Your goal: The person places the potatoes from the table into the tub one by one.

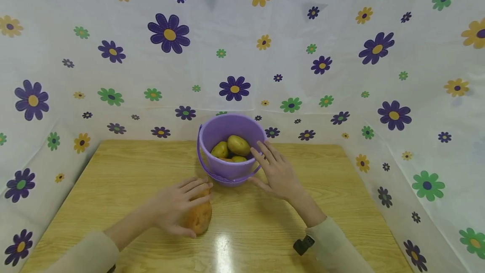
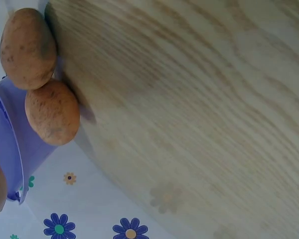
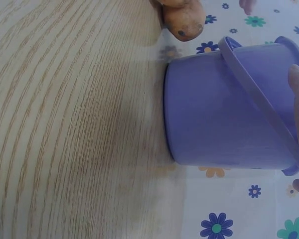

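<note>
Purple plastic is catching the eye at the centre of the head view, where a round, open-topped purple plastic bucket (image 1: 227,168) is standing upright towards the far edge of a light wood-grain tabletop (image 1: 265,239), with a white flower-printed sheet (image 1: 227,20) hanging behind. Smooth yellow-green potatoes (image 1: 238,145) are sitting inside it, and something orange is peeking out low among them. Down in the lower middle of the frame, the person's left hand (image 1: 178,206) is hovering over two oval orange-brown potatoes (image 1: 201,218), its fingers reaching out fairly straight, thumb apart, not clasping anything; whether the fingertips are touching the skins, I can't tell. The left wrist view is showing that pair in its upper left, end against end, outside the bucket. Over to the right of centre, the right hand (image 1: 278,174) is lying along the bucket's right side, fingers loose and extended by the rim, thumb spreading low towards the front wall; it isn't gripping, and contact is hard to confirm. A dark strapped device (image 1: 304,245) is showing at that wrist. Judging from this layout, we're looking at a loading step, with the bucket partly stocked and this pair waiting outside. The next move is probably calling for the left fingers curling round one orange-brown potato while the right hand is steadying the rim.
</note>
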Motion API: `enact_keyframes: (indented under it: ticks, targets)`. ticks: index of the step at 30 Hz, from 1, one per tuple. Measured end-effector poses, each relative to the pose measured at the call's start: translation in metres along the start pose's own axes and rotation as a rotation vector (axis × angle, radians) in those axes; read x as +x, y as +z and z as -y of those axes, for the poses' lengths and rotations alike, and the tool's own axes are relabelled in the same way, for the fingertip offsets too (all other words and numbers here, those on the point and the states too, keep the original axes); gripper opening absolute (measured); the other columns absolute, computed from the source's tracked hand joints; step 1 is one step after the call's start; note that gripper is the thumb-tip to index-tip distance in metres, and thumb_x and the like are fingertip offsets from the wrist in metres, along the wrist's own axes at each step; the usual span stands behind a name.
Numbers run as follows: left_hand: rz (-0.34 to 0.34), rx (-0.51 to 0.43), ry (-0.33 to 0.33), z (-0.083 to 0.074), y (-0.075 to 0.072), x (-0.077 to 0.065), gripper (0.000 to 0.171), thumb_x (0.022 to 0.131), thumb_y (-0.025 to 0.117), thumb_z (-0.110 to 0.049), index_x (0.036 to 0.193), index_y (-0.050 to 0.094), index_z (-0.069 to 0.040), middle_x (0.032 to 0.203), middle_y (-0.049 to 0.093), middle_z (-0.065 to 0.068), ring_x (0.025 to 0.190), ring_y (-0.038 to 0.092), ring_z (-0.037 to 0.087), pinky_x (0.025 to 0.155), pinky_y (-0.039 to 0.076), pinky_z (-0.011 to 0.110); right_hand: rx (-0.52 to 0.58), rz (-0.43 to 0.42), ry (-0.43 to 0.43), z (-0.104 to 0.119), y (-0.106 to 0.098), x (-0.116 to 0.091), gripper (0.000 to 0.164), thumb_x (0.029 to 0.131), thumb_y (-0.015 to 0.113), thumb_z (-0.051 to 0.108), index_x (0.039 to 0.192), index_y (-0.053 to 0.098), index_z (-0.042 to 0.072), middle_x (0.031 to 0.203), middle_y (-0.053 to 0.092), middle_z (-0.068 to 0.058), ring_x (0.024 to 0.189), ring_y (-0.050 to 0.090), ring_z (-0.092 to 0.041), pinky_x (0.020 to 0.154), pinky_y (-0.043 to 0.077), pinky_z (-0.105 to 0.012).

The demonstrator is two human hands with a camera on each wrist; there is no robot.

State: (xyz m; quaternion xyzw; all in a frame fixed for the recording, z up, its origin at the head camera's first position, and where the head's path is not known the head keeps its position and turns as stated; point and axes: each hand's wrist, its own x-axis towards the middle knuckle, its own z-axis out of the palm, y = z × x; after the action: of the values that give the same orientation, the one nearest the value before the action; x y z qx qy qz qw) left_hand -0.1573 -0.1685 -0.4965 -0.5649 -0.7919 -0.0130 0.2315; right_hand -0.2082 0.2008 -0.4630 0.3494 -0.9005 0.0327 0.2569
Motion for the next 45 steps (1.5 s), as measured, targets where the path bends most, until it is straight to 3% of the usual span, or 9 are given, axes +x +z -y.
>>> enact_keyframes:
  ticks: [7, 15, 24, 38, 45]
  targets:
    - [-0.002, -0.008, 0.019, -0.009, 0.013, -0.006, 0.106, 0.077, 0.070, -0.083, 0.152, 0.054, -0.010, 0.158, 0.054, 0.018, 0.146, 0.054, 0.038, 0.124, 0.040, 0.049, 0.004, -0.013, -0.004, 0.001, 0.001, -0.001, 0.094, 0.086, 0.079, 0.055, 0.160, 0.044, 0.010, 0.164, 0.046, -0.020, 0.154, 0.042, -0.040, 0.112, 0.054, -0.058]
    - [0.012, 0.017, 0.016, -0.016, 0.021, -0.010, 0.103, 0.082, 0.063, -0.085, 0.153, 0.053, -0.011, 0.159, 0.055, 0.016, 0.146, 0.054, 0.038, 0.134, 0.025, 0.044, 0.014, -0.006, 0.003, 0.001, 0.002, -0.001, 0.094, 0.086, 0.078, 0.055, 0.160, 0.043, 0.010, 0.165, 0.045, -0.020, 0.155, 0.040, -0.040, 0.114, 0.053, -0.058]
    - [0.035, -0.003, 0.005, -0.023, 0.029, -0.015, 0.099, 0.084, 0.063, -0.083, 0.153, 0.053, -0.011, 0.158, 0.055, 0.016, 0.146, 0.055, 0.036, 0.117, 0.047, 0.049, 0.018, -0.009, 0.002, 0.000, 0.002, -0.001, 0.094, 0.086, 0.078, 0.055, 0.161, 0.042, 0.010, 0.165, 0.045, -0.019, 0.155, 0.040, -0.040, 0.113, 0.053, -0.058]
    - [0.020, -0.031, -0.021, -0.024, 0.038, -0.018, 0.089, 0.086, 0.068, -0.075, 0.148, 0.059, -0.011, 0.152, 0.061, 0.015, 0.141, 0.058, 0.033, 0.116, 0.048, 0.049, 0.017, -0.005, 0.003, -0.001, 0.003, -0.001, 0.093, 0.088, 0.077, 0.056, 0.161, 0.042, 0.010, 0.165, 0.044, -0.019, 0.155, 0.041, -0.040, 0.114, 0.052, -0.058]
    - [0.016, 0.003, 0.001, -0.022, 0.043, -0.018, 0.085, 0.089, 0.066, -0.072, 0.147, 0.058, -0.012, 0.148, 0.063, 0.014, 0.137, 0.060, 0.033, 0.115, 0.050, 0.048, 0.030, -0.002, 0.006, -0.001, 0.004, -0.002, 0.093, 0.088, 0.075, 0.057, 0.161, 0.042, 0.011, 0.166, 0.044, -0.019, 0.156, 0.039, -0.040, 0.115, 0.051, -0.059]
